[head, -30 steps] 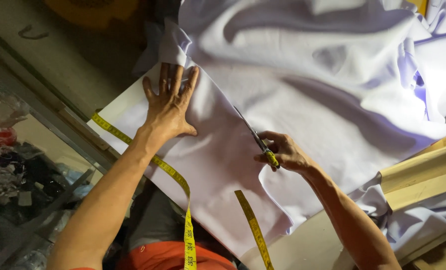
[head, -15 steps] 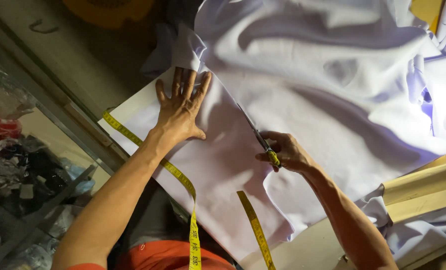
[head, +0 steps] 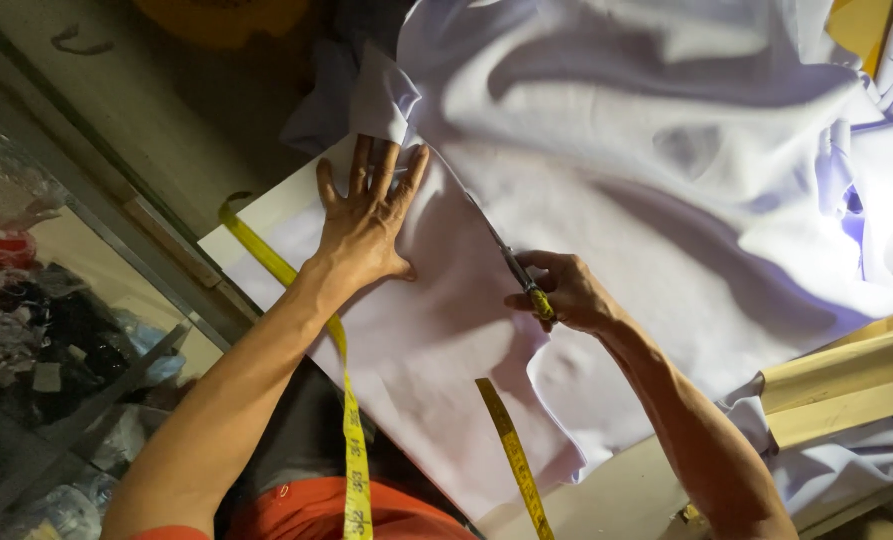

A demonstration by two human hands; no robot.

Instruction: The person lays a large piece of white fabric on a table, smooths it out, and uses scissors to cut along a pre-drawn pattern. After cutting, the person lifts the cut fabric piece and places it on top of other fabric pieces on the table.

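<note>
White cloth (head: 606, 200) covers most of the surface (head: 266, 205), smooth near me and heaped in folds farther off; my left hand (head: 366, 215) lies flat on it with fingers spread, its grip open and holding nothing, pressing the fabric down so that it stays taut and does not slide beside the cut; my right hand (head: 566, 292) has its grip closed around the yellow handles of the scissors (head: 511, 262), whose dark blades point away from me along a straight line in the cloth, just right of the flat palm; I judge the two hands sit close together so the blades meet firm, tensioned fabric; a yellow measuring tape (head: 351, 440) hangs from my neck, one end trailing under the left forearm onto the surface, the other lying on the cloth near my right elbow; pale wooden strips (head: 846, 385) rest at the right edge, partly under the fabric.
</note>
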